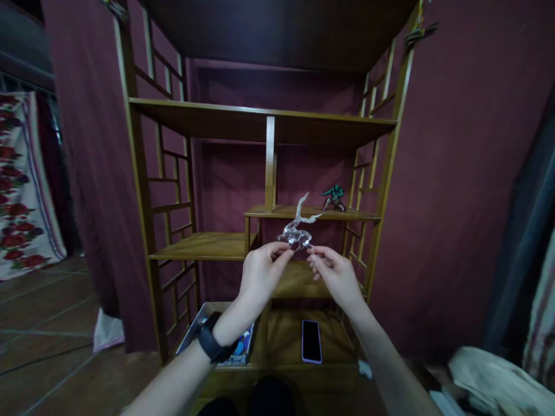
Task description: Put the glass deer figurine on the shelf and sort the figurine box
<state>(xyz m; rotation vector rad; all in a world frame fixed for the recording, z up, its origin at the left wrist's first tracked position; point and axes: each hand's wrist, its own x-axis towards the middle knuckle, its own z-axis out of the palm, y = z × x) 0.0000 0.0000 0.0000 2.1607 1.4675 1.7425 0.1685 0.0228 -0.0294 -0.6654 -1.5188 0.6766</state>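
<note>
A clear glass-like deer figurine (298, 234) with long frosted antlers is held up in front of the wooden shelf unit. My left hand (263, 271) pinches its legs on the left side between thumb and fingers. On the right side, my right hand (333, 271) pinches the figurine's lower end near its feet. The fingertips cover the ends of the legs. Behind and to the right, a dark green crouching figure (334, 198) stands on the middle shelf (312, 214), apart from both hands.
A lilac-edged phone (311, 341) lies on the bottom board. An open box (203, 315) with blue printing sits at lower left, partly behind my left forearm. A vertical divider (270, 164) rises from the middle shelf. Pale cloth (489, 375) is heaped at lower right.
</note>
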